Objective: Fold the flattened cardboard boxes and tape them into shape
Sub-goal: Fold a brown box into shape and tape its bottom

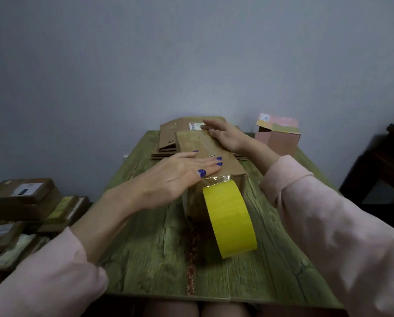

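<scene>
Two pink-sleeved arms reach forward over a green wood-grain tabletop (145, 248), with bare knees just showing below its near edge. Nearest on the tabletop stands a yellow tape roll (229, 218) on its edge, leaning against the near end of a folded cardboard box (216, 154); a clear strip of tape runs from the roll up over the box's near top edge. The left hand (175, 177) lies flat on the near part of the box top, fingers (211, 164) spread and extended, pressing down rather than gripping, blue-painted nails visible. Farther along, the right hand (223, 135) rests palm-down on the far end of the same box, its fingers also stretched out and holding nothing. Beneath and behind the box sits a stack of flattened cardboard boxes (171, 136), one with a white label. At the far right corner of the tabletop stands a pink box (277, 136) with an open flap. Off the tabletop at left, a heap of brown parcels (22, 202) is piled up.
</scene>
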{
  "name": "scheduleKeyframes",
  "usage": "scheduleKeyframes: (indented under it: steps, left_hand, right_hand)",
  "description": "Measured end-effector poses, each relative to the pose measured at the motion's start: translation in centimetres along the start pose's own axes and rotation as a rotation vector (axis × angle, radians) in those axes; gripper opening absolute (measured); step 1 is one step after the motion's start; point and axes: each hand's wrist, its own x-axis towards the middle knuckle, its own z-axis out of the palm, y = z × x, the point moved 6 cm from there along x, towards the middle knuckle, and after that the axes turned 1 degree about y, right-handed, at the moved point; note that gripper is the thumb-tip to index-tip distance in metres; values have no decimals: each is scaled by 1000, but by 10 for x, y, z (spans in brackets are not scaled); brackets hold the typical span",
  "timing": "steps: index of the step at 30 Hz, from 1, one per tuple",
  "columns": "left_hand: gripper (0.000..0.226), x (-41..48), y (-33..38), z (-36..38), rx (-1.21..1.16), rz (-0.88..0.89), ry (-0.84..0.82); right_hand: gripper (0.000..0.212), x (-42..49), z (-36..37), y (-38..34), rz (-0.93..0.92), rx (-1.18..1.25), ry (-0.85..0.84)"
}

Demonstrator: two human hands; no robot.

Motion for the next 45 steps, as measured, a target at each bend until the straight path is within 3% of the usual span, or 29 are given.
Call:
scheduleKeyframes:
  steps: [8,16,20,22,24,26,30,32,34,36,41,45]
  left_hand:
    - [53,-13,23,0,22,110,150]
    - [47,-11,4,-2,-8,-21,292]
    - [37,-21,3,-7,-172,-139,275]
    - [33,-32,4,-11,-326,-190,452]
    - [22,-49,8,-14,-440,-254,732]
    - [22,-69,15,-2,-542,-377,901]
    - [44,-83,43,37,-752,-432,825]
    - [44,-80,48,52,-830,-437,820]
    - [60,-73,47,67,-844,-467,742]
    - [71,-67,42,79,-818,-504,649]
    - [49,-65,34,80,-847,-436,585]
    - [23,-62,34,77,-920,-402,633]
  right_hand:
    - [42,1,-4,4,2,-81,51]
    - [41,-7,-9,-1,5,-226,53]
    - [51,-32,-28,-20,-55,-139,189]
    - [48,-51,-39,-30,-113,-79,206]
    - [40,-70,-41,-38,-157,-163,165]
    - [32,-92,-36,-43,-208,-241,102]
    - [43,-129,-23,-50,-306,-254,-11]
    - [63,-131,-20,-48,-265,-373,-31]
    - [85,-126,-17,-41,-194,-574,-38]
    - [88,-120,-15,-36,-145,-656,-17]
    - [55,-115,-5,-52,-303,-674,52]
    - [74,-104,3,-45,-166,-654,-148]
